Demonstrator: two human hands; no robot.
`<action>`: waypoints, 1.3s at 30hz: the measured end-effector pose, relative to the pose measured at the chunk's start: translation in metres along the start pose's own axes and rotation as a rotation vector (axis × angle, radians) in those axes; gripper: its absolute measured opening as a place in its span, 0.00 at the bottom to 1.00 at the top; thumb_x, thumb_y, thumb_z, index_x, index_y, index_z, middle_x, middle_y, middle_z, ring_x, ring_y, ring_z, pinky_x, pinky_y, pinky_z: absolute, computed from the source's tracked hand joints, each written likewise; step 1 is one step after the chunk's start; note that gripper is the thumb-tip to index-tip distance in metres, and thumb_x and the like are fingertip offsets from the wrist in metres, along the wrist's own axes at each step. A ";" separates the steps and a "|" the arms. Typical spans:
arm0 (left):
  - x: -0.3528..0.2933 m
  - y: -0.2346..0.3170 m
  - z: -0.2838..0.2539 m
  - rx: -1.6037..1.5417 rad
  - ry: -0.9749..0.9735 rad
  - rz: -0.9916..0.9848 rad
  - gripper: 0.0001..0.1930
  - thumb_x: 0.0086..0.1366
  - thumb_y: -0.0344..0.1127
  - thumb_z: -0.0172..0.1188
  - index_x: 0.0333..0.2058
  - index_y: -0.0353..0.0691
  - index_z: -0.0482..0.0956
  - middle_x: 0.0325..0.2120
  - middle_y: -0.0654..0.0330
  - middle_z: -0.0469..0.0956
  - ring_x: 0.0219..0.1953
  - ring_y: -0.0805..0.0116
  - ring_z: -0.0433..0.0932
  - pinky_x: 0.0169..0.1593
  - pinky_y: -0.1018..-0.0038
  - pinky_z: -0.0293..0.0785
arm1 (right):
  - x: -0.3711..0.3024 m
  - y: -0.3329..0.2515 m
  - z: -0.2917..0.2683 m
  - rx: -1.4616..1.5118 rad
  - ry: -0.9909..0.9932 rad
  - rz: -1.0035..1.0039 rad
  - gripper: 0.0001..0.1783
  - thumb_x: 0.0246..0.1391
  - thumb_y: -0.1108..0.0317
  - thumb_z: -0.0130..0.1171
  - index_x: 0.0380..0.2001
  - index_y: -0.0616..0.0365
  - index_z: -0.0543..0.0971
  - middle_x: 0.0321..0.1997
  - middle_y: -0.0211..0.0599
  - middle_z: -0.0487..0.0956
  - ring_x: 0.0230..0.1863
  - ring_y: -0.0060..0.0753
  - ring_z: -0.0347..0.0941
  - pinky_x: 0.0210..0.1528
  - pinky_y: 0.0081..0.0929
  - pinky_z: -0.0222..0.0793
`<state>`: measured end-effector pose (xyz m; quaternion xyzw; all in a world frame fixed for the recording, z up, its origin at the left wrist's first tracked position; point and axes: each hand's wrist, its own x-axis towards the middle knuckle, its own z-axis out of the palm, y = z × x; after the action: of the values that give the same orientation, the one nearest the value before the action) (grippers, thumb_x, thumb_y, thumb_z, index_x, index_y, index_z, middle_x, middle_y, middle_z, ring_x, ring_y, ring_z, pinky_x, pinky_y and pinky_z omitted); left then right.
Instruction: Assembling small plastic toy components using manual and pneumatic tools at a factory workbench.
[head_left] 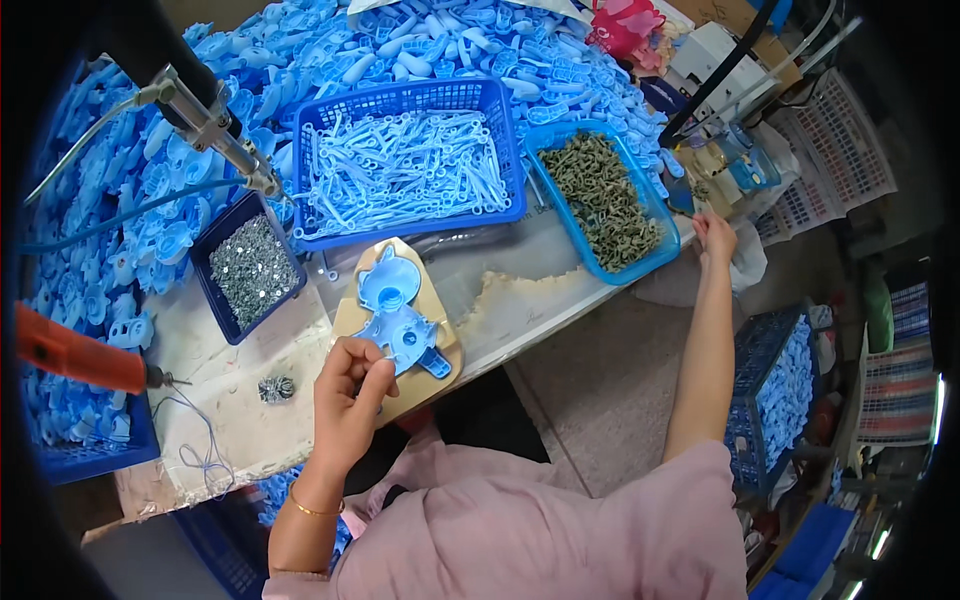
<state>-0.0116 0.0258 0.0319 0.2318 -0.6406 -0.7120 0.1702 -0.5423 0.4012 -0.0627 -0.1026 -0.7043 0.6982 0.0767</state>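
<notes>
On a tan shaped block (447,340) at the table's front lies a light blue plastic shell (405,332) with a round, eared end and hollow insides. My left hand (355,385) is closed in a pinch over the shell's lower left edge; what its fingertips hold, if anything, is hidden. Far to the right, my right hand (714,240) reaches past the blue tub (672,250) of small grey-green parts (605,200). Its fingers are curled together beside a dark flat item (679,194), and I cannot make out what is in them.
A blue basket (510,205) holds light blue plastic sticks. Left of it stands a dark tray (232,335) of small metal pieces (252,268). Heaped blue shells (400,45) cover the back. An orange-handled screwdriver (90,350) and a metal-jointed arm (215,130) jut in from the left.
</notes>
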 end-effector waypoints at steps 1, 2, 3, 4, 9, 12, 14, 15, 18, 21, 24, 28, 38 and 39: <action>0.000 0.000 0.001 0.021 -0.006 -0.006 0.05 0.72 0.30 0.57 0.40 0.38 0.70 0.28 0.68 0.73 0.30 0.82 0.72 0.35 0.83 0.66 | 0.019 0.010 -0.003 -0.018 0.025 0.009 0.11 0.60 0.74 0.59 0.42 0.72 0.78 0.35 0.43 0.83 0.32 0.31 0.83 0.35 0.22 0.83; 0.000 -0.001 0.002 0.042 -0.012 -0.011 0.05 0.72 0.30 0.57 0.40 0.38 0.70 0.28 0.68 0.73 0.30 0.82 0.72 0.35 0.83 0.67 | 0.036 0.018 -0.004 -0.035 0.050 0.016 0.12 0.60 0.73 0.59 0.44 0.72 0.78 0.36 0.43 0.83 0.34 0.32 0.83 0.35 0.22 0.83; 0.002 0.000 0.003 0.037 -0.013 -0.006 0.05 0.72 0.30 0.57 0.40 0.38 0.70 0.28 0.68 0.73 0.30 0.82 0.72 0.35 0.83 0.67 | 0.057 0.023 -0.010 -0.035 0.049 0.010 0.12 0.60 0.73 0.59 0.44 0.72 0.78 0.36 0.43 0.83 0.34 0.32 0.83 0.35 0.22 0.83; 0.004 -0.002 0.004 0.019 -0.028 -0.011 0.05 0.72 0.30 0.57 0.40 0.38 0.70 0.28 0.68 0.73 0.30 0.82 0.73 0.36 0.83 0.67 | 0.079 0.024 -0.016 0.068 0.067 -0.041 0.14 0.60 0.73 0.60 0.46 0.71 0.77 0.36 0.42 0.82 0.34 0.31 0.82 0.34 0.21 0.82; 0.005 -0.005 0.007 0.017 -0.012 -0.027 0.05 0.73 0.32 0.56 0.40 0.39 0.70 0.27 0.67 0.73 0.30 0.81 0.72 0.36 0.83 0.66 | 0.099 -0.001 0.003 -0.070 -0.054 -0.038 0.18 0.61 0.71 0.60 0.52 0.67 0.75 0.38 0.36 0.81 0.33 0.26 0.78 0.31 0.18 0.76; 0.004 -0.005 0.010 0.069 -0.016 -0.043 0.05 0.73 0.32 0.56 0.40 0.39 0.70 0.27 0.67 0.73 0.30 0.81 0.73 0.36 0.83 0.67 | 0.028 -0.033 0.049 -0.399 -0.094 -0.474 0.13 0.62 0.68 0.60 0.47 0.60 0.80 0.34 0.31 0.81 0.37 0.23 0.77 0.39 0.23 0.75; -0.001 -0.002 0.009 0.038 0.005 -0.058 0.06 0.72 0.31 0.57 0.40 0.38 0.70 0.28 0.67 0.74 0.31 0.81 0.73 0.37 0.82 0.68 | -0.063 -0.065 0.093 -0.347 -0.479 -0.498 0.14 0.60 0.65 0.64 0.45 0.61 0.82 0.32 0.27 0.81 0.32 0.19 0.76 0.37 0.23 0.73; 0.001 -0.001 0.010 0.002 -0.014 -0.062 0.06 0.71 0.30 0.59 0.40 0.36 0.70 0.29 0.67 0.75 0.32 0.81 0.74 0.37 0.82 0.69 | -0.087 -0.070 0.099 -0.562 -0.595 -0.571 0.12 0.59 0.65 0.64 0.42 0.60 0.83 0.32 0.27 0.82 0.32 0.18 0.76 0.36 0.22 0.72; 0.007 0.000 0.014 0.043 -0.057 -0.015 0.06 0.71 0.30 0.59 0.40 0.36 0.71 0.29 0.66 0.75 0.32 0.81 0.75 0.37 0.82 0.69 | -0.151 -0.073 0.118 -0.964 -0.713 -0.882 0.09 0.51 0.67 0.68 0.36 0.56 0.83 0.33 0.38 0.77 0.37 0.39 0.76 0.40 0.34 0.71; 0.003 -0.002 0.009 0.055 -0.061 -0.026 0.06 0.71 0.30 0.59 0.39 0.37 0.71 0.28 0.66 0.75 0.32 0.81 0.75 0.37 0.82 0.70 | -0.158 -0.057 0.127 -1.016 -0.696 -0.983 0.08 0.49 0.68 0.69 0.31 0.56 0.80 0.33 0.39 0.74 0.38 0.43 0.74 0.40 0.37 0.70; -0.003 -0.002 0.003 0.067 -0.047 -0.014 0.06 0.71 0.29 0.59 0.39 0.36 0.71 0.29 0.65 0.75 0.32 0.80 0.75 0.37 0.81 0.71 | -0.143 -0.053 0.125 -0.927 -0.761 -1.007 0.08 0.51 0.68 0.67 0.31 0.57 0.78 0.33 0.39 0.73 0.37 0.41 0.74 0.38 0.37 0.69; -0.003 0.002 0.000 0.052 -0.051 0.011 0.06 0.71 0.30 0.59 0.39 0.35 0.72 0.30 0.64 0.76 0.33 0.78 0.76 0.38 0.79 0.73 | -0.144 -0.077 0.119 -0.991 -0.565 -0.965 0.08 0.56 0.68 0.62 0.35 0.60 0.77 0.28 0.45 0.81 0.29 0.41 0.79 0.35 0.34 0.72; 0.009 -0.003 0.007 0.022 -0.074 0.047 0.09 0.71 0.35 0.59 0.39 0.34 0.72 0.29 0.63 0.77 0.32 0.79 0.76 0.37 0.79 0.72 | -0.366 -0.127 0.165 -0.340 -1.437 -0.243 0.10 0.63 0.70 0.61 0.45 0.62 0.81 0.37 0.26 0.80 0.37 0.16 0.74 0.40 0.17 0.71; 0.012 -0.006 0.007 0.021 -0.076 0.071 0.10 0.71 0.35 0.59 0.39 0.34 0.72 0.29 0.62 0.78 0.32 0.78 0.76 0.37 0.78 0.72 | -0.377 -0.127 0.168 -0.344 -1.435 -0.237 0.10 0.63 0.70 0.61 0.45 0.62 0.81 0.37 0.26 0.80 0.37 0.16 0.74 0.40 0.17 0.71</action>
<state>-0.0253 0.0259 0.0250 0.1837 -0.6618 -0.7071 0.1683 -0.2241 0.1436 0.0758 0.4442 -0.6869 0.4609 -0.3441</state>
